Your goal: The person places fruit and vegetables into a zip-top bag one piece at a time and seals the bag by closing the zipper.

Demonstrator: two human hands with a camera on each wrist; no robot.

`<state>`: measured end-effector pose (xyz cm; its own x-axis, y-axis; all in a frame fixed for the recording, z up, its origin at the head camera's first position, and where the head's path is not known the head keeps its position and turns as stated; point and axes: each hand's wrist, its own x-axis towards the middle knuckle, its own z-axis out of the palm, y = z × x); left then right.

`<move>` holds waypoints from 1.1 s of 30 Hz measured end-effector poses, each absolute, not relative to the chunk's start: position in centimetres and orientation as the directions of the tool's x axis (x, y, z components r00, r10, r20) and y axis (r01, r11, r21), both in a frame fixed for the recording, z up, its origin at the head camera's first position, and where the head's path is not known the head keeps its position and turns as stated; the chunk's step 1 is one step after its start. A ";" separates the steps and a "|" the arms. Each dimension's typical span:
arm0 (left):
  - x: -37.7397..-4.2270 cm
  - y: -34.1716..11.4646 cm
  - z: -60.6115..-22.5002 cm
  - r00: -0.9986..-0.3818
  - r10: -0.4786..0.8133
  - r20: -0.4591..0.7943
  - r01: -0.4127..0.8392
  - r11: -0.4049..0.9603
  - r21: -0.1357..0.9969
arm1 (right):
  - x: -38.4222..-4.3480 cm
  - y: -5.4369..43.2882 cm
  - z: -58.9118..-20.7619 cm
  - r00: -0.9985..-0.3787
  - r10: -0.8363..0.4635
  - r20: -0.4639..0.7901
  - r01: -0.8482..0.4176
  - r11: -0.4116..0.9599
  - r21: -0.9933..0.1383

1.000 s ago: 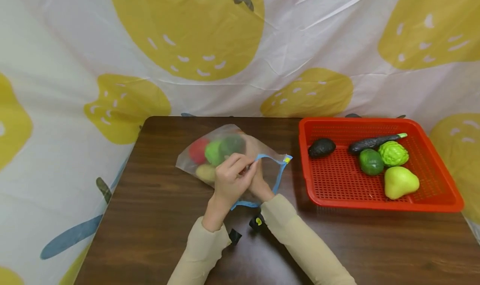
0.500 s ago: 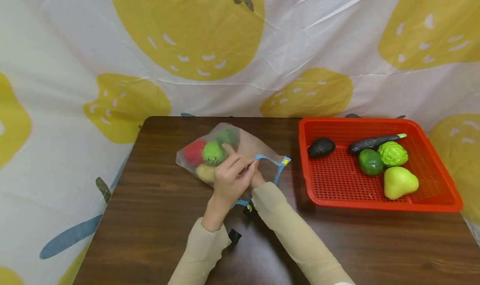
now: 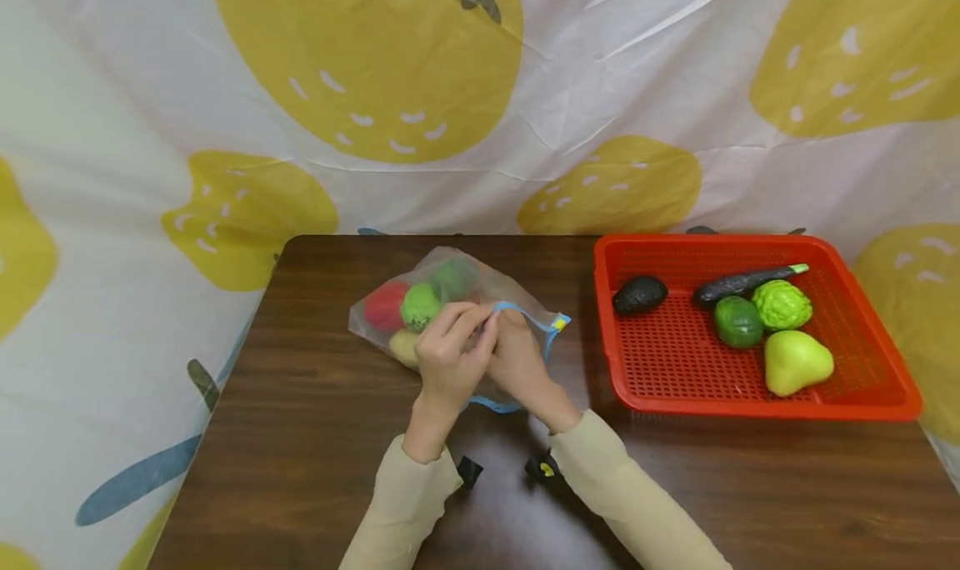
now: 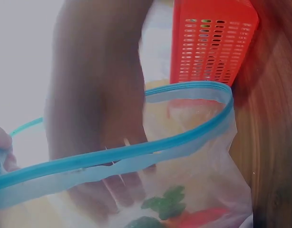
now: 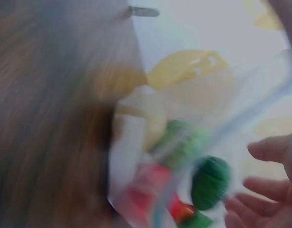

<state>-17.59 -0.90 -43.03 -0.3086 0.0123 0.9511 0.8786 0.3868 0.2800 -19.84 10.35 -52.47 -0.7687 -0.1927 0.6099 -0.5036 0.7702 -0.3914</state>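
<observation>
A see-through zip bag (image 3: 501, 285) with a blue zip edge (image 3: 495, 405) lies on the table, mouth facing the person. My left hand (image 3: 450, 355) pinches that edge between thumb and fingers. My right hand (image 3: 521, 362) is at the mouth; in the right wrist view its fingers (image 5: 267, 188) are spread and hold nothing. Inside the bag show a red piece (image 3: 386, 306), a bumpy green piece (image 3: 420, 307), a dark green piece (image 3: 453, 278) and a pale yellow one (image 3: 404, 347), all veiled by the plastic.
To the right stands a red plastic basket (image 3: 772, 412). It holds an avocado (image 3: 640, 295), a long eggplant (image 3: 738, 285), a round dark green piece (image 3: 738, 322), a knobbly light green one (image 3: 782, 305) and a pear (image 3: 797, 362). A fruit-print cloth (image 3: 450, 195) hangs behind the table.
My right hand reached deeper into the bag half a second ago and has drawn back towards its mouth, without a piece. My left hand keeps its pinch on the zip edge.
</observation>
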 end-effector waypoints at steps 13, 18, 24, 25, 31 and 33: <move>-17.9 -1.0 -43.0 -0.323 -0.005 0.946 0.873 0.385 0.300 | -13.1 18.7 -43.0 -0.900 -0.085 0.428 -0.405 0.530 -0.745; -17.9 -1.1 -43.0 -0.340 -0.001 0.941 0.873 0.371 0.316 | -13.8 22.3 -42.2 -0.920 0.062 0.388 -0.250 0.671 -0.698; -17.9 -1.1 -43.1 -0.343 0.000 0.939 0.876 0.362 0.320 | -15.9 27.1 -41.2 -0.971 0.105 0.215 -0.054 0.779 -0.625; -17.9 -1.0 -43.1 -0.343 0.001 0.940 0.876 0.362 0.319 | -16.2 27.8 -41.0 -0.979 0.101 0.177 -0.030 0.788 -0.615; -17.9 -1.0 -43.2 -0.344 0.001 0.939 0.879 0.352 0.322 | -18.1 30.6 -40.0 -0.992 0.118 0.052 0.070 0.831 -0.552; -17.9 -0.9 -43.3 -0.346 -0.001 0.938 0.879 0.350 0.325 | -18.8 31.1 -40.0 -0.992 0.126 0.026 0.093 0.841 -0.532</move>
